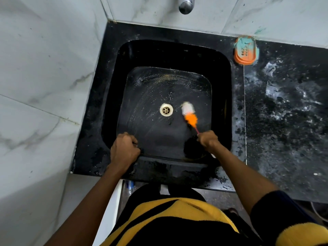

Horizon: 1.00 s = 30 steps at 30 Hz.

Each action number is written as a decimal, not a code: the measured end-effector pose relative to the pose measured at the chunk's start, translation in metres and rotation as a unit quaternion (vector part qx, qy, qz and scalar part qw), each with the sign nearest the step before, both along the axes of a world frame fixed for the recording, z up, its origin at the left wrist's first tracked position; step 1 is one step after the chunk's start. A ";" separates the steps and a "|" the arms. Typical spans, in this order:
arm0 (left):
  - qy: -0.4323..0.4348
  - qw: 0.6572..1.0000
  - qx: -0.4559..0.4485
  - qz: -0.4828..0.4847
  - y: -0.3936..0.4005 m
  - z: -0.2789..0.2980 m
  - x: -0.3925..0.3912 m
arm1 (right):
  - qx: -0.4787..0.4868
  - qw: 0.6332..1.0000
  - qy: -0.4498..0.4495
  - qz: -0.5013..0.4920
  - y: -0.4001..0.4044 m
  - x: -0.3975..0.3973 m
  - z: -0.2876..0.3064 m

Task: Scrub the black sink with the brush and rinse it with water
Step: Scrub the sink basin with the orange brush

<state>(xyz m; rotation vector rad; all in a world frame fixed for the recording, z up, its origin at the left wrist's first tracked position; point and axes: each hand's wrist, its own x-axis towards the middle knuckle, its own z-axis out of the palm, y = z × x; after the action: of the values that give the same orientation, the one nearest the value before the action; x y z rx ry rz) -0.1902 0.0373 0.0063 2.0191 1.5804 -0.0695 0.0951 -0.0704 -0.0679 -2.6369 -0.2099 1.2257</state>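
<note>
One black sink point(113, 96) fills the middle of a dark speckled counter point(284, 121), set into its left end where two marble-tiled walls point(35, 86) meet. The basin floor shows streaks of suds and grit, thickest toward the far edge, with one pale round drain point(166, 109) near its centre. One chrome tap point(185, 5) juts from the back wall above the far rim, and no water can be seen running from it.

One orange soap dish point(245, 50) sits on the counter just off the sink's far right corner, smeared with teal residue.

The left hand point(124, 150) is curled over the sink's near rim at its left side, apparently bracing, and grips the edge itself. The right hand point(208, 140) is fisted round the thin handle of one brush point(189, 112), low inside the basin by the near right corner; the blurred orange and white head lies on the floor just right of the drain.

This looks like the scrubbing step, well under way on the floor, with rinsing not yet begun. The next move probably calls for working the brush over the side walls and corners, which seem unlathered, then reaching up to the tap to wash the suds toward the drain
</note>
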 end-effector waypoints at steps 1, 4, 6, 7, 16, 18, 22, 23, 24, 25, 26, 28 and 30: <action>0.001 1.000 0.001 -0.002 0.000 -0.001 0.000 | 0.002 0.999 -0.012 -0.048 -0.001 0.005 0.002; 0.003 1.000 0.001 0.002 0.001 -0.003 0.000 | -0.009 0.998 -0.013 -0.068 -0.003 -0.004 0.007; 0.002 1.000 0.001 0.002 0.002 -0.004 0.001 | -0.004 0.999 0.042 -0.004 0.003 -0.018 0.003; 0.002 1.000 0.001 0.002 0.002 -0.004 0.001 | -0.004 0.998 0.062 0.014 0.006 -0.021 0.000; -0.004 1.000 -0.006 0.001 0.005 -0.011 0.001 | -0.013 0.997 0.073 0.006 0.004 -0.016 -0.003; -0.003 1.000 -0.020 -0.001 0.005 -0.014 0.003 | 0.031 0.989 0.143 -0.028 0.010 -0.031 0.005; -0.030 0.998 -0.053 0.002 0.003 -0.015 0.019 | 0.096 0.955 0.262 -0.104 0.022 -0.061 0.021; -0.048 0.996 -0.072 0.003 0.001 -0.013 0.027 | 0.122 0.945 0.277 -0.123 0.025 -0.064 0.021; -0.069 0.992 -0.104 0.007 -0.003 -0.012 0.035 | 0.147 0.936 0.288 -0.142 0.028 -0.069 0.025; -0.090 0.985 -0.150 0.013 -0.007 -0.009 0.045 | 0.175 0.925 0.297 -0.160 0.031 -0.073 0.029; -0.114 0.972 -0.206 0.023 -0.012 -0.008 0.055 | 0.204 0.912 0.306 -0.180 0.035 -0.076 0.033; -0.171 0.929 -0.324 0.049 -0.024 -0.002 0.073 | 0.258 0.886 0.325 -0.206 0.040 -0.080 0.039; -0.225 0.885 -0.400 0.084 -0.032 0.006 0.086 | 0.288 0.864 0.346 -0.225 0.044 -0.081 0.043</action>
<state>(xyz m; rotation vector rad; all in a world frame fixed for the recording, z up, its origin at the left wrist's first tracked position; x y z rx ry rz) -0.1044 0.0051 0.0123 1.1418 1.1443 -0.1470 0.0144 -0.0261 -0.0250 -1.5059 0.1442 1.5309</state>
